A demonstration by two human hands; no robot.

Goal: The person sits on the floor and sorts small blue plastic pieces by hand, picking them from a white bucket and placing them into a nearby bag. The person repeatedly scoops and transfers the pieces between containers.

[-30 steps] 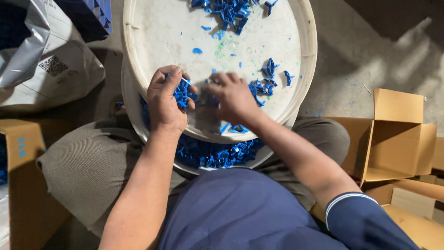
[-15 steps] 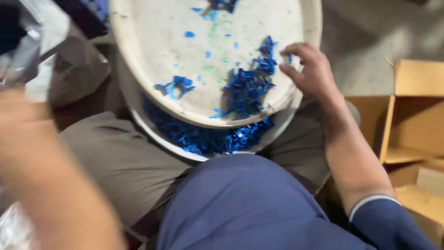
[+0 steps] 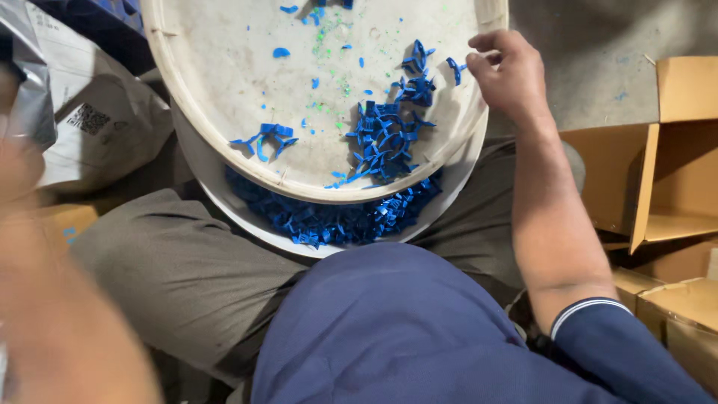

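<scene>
Left hand [image 3: 19, 161]: blurred at the frame's left edge, beside a crumpled grey sack [image 3: 90, 123]; whether it is open or holding anything cannot be told. Round pale tray [image 3: 224, 161]: resting on the lap over a white basin [image 3: 224, 206] heaped with blue plastic pieces [image 3: 336, 217]. Small blue cluster [image 3: 265, 140] lies well left of the right hand; main blue pile [image 3: 385, 138] sits nearer, below and left of it. Right hand [image 3: 508, 75]: at the tray's right rim, fingers loosely curled, a single blue piece [image 3: 454, 67] just beside its fingertips. Step judged: sorting pieces on the tray; picking that piece calls for a fine pinch. Open cardboard boxes [image 3: 673, 164] stand right of the forearm.
</scene>
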